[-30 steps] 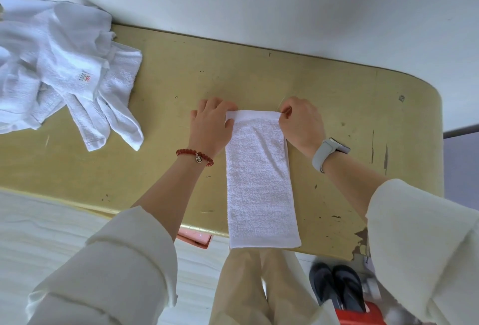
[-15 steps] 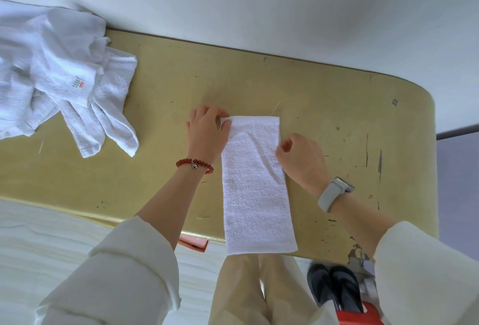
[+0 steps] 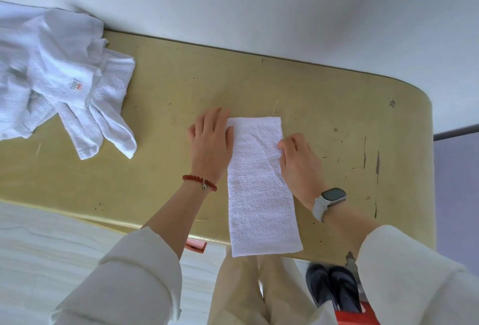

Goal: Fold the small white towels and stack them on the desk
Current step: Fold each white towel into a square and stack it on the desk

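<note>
A small white towel (image 3: 260, 189), folded into a long narrow strip, lies flat on the yellow desk (image 3: 324, 117). Its near end hangs a little over the desk's front edge. My left hand (image 3: 211, 143) rests flat beside the strip's far left corner, fingers together, thumb touching the edge. My right hand (image 3: 300, 161) presses with curled fingers on the strip's right edge, about a third of the way down. A loose heap of unfolded white towels (image 3: 57, 83) lies at the desk's far left.
A white wall (image 3: 259, 5) runs along the desk's far edge. The desk's rounded right end (image 3: 427, 143) sits close to my right arm. Below the front edge are my legs, black shoes (image 3: 334, 291) and a red object (image 3: 355, 317) on the floor.
My right hand let go of the towel's far right corner and slid back along the right edge, now pressing on it. My left hand stayed by the far left corner and flattened.
</note>
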Motion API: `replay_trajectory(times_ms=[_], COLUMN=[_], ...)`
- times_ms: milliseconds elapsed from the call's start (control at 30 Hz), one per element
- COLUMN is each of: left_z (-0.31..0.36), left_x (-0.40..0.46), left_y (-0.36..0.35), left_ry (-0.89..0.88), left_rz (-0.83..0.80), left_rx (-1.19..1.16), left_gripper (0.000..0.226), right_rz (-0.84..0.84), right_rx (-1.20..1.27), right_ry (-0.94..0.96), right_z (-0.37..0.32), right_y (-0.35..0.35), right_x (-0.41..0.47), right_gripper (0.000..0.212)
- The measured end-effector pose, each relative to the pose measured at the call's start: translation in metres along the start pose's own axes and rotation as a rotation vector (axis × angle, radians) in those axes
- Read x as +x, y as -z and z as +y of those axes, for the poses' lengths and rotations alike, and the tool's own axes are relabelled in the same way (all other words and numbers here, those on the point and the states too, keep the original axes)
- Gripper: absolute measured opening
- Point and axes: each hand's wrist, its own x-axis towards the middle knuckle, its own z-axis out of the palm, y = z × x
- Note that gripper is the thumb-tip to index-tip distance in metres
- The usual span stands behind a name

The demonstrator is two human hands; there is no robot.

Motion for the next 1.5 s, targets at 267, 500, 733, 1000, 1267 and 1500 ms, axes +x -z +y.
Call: replay_trajectory(times_ms=[267, 500, 733, 1000, 1267, 1500], left_z=[-0.003, -0.007, 0.002, 0.002, 0.011, 0.018], left_x=[-0.013, 0.023, 0.045, 0.054, 0.089, 0.033], left_y=[-0.002, 0.02, 0.029, 0.037, 0.06, 0.069], left_ry=[-0.121, 0.033, -0.016, 0.068, 0.115, -0.103], left_rz=[-0.286, -0.185, -0.44, -0.576, -0.214, -0.001], left_rx=[0.1, -0.049, 0.106, -0.225, -0.416, -0.483], left_gripper=[0.06, 0.026, 0.024, 0.015, 0.016, 0.013], right_rz=[0.118, -0.238, -0.477, -0.579, -0.168, -0.022], right_rx=[0.1, -0.038, -0.108, -0.067, 0.208, 0.293], right_ry=[-0.022, -0.069, -0.118, -0.072, -0.067, 0.062], right_z=[0.003, 0.002, -0.005, 0.0, 0.003, 0.004], right_y=[0.008, 0.019, 0.026, 0.037, 0.061, 0.073], right_x=[0.02, 0.071, 0.085, 0.091, 0.122, 0.069], right_gripper=[0.026, 0.022, 0.017, 0.001, 0.034, 0.012])
